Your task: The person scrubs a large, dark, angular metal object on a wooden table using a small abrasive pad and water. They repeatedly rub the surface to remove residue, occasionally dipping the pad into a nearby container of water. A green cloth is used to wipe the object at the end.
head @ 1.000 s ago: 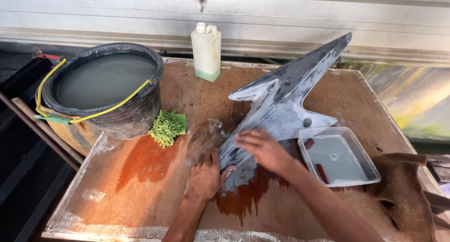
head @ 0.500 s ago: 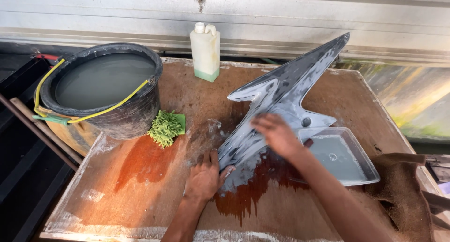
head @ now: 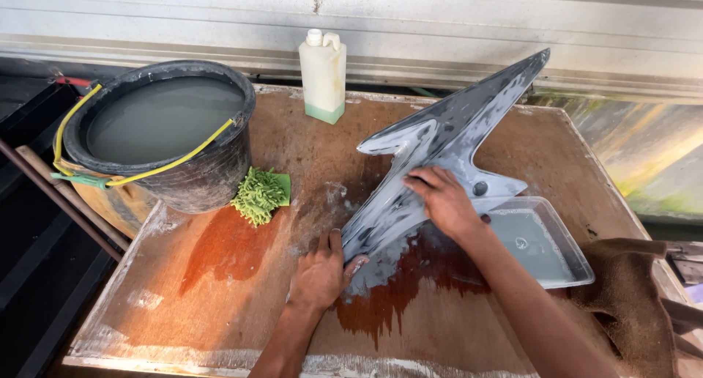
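Right hand [head: 445, 202] moved back down-left on grey panel [head: 439, 154] at frame centre, fingers flat, rubbing w/ wet foam, while left hand [head: 321, 274] grips panel's lower end to steady it on wet desk [head: 220, 275], beside tray [head: 542, 242].

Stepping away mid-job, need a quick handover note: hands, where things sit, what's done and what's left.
Left hand grips the lower end of the grey panel, bracing it on the wooden table. Right hand lies flat on the panel's middle. Panel is wet and streaked with pale slurry; table below is soaked. Tray of water sits right, bucket, green cloth and bottle sit left and behind. Upper tip looks least worked.
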